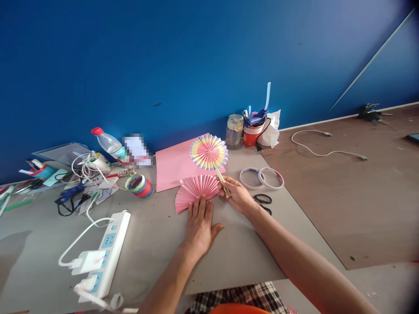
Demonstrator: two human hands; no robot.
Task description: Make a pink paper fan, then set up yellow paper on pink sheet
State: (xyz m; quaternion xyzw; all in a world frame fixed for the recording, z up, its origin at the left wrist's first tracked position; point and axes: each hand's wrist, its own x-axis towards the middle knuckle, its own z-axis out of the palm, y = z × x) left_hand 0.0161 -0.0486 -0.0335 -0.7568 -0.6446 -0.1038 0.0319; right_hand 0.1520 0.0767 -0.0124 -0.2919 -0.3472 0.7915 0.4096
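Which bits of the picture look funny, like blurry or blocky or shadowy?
In the head view, a blocky, pixelated patch sits beside the red-capped bottle; the round paper fan in the right hand looks fairly clear; the blue wall pales toward the upper right; a soft shadow darkens the table at far left.

My grey table [147,244], pleated pink paper [193,192] on it, pink sheet [170,168] just behind, overlapping tape rings [279,178] and black-handled scissors [264,202] to my right, jar [234,136] and red cup [251,136] farther back, white power strip [113,257] to my left
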